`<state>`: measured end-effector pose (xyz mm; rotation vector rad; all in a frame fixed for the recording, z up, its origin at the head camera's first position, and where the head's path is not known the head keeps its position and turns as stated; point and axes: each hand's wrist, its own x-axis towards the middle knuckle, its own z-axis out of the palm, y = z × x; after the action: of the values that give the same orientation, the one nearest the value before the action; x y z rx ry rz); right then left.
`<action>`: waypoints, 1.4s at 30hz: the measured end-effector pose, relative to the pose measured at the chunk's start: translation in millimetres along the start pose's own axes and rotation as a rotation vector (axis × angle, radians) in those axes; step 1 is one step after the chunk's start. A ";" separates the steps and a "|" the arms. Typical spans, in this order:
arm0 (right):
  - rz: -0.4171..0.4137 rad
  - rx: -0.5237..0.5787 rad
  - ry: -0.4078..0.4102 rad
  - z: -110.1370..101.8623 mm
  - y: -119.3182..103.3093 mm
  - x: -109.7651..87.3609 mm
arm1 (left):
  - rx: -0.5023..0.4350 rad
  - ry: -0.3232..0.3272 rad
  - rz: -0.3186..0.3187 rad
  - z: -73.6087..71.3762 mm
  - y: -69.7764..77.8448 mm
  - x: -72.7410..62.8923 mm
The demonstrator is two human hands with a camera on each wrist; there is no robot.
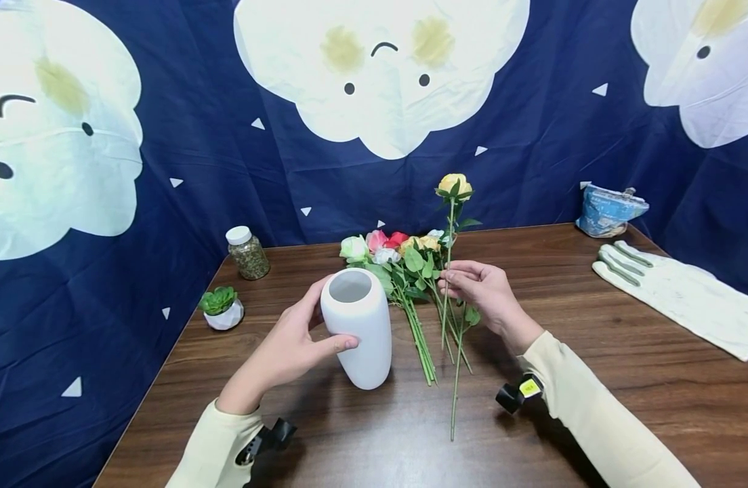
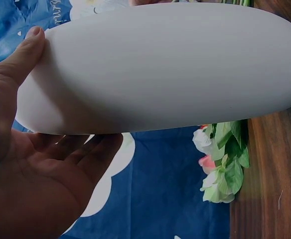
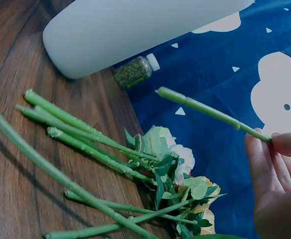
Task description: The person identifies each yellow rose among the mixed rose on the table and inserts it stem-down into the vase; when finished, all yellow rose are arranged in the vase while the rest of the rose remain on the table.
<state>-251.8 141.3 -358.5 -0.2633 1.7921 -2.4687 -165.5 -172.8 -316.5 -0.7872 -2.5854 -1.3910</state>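
Wooden table [image 1: 374, 440], blue backdrop [image 1: 349, 190] — vase [image 1: 369, 339]

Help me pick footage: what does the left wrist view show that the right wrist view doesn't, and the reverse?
Left wrist only: the left hand, gripping the white vase.
Right wrist only: the white-capped herb jar and the rose stem pinched by the right hand.
Both: the white vase, roses, wooden table and blue backdrop.

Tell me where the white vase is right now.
In the head view, the white vase is just left of centre, gripped by the left hand, with the bunch of flowers beyond it and to its right.
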 end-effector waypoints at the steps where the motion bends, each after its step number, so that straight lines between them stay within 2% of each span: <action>1: 0.000 0.011 -0.001 -0.6 0.1 0.5 | 0.000 0.001 0.000 -0.1 0.0 -0.1; 11: -0.015 0.137 0.016 -4.0 -4.0 2.6 | -0.004 0.006 0.006 -0.9 -0.1 -0.6; 20: -0.086 0.225 0.077 -7.6 -13.5 4.5 | -0.001 0.003 0.006 -1.5 0.0 -0.4; 25: -0.124 0.308 0.102 -10.7 -21.8 4.2 | 0.001 0.003 -0.001 -1.3 -0.9 -0.6; 42: -0.312 0.528 0.109 -21.6 -42.8 -1.3 | -0.003 -0.004 -0.003 -0.3 -1.3 -0.4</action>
<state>-253.0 175.2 -324.5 -0.3951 1.1259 -3.1099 -165.8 -173.7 -317.4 -0.7875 -2.5889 -1.3957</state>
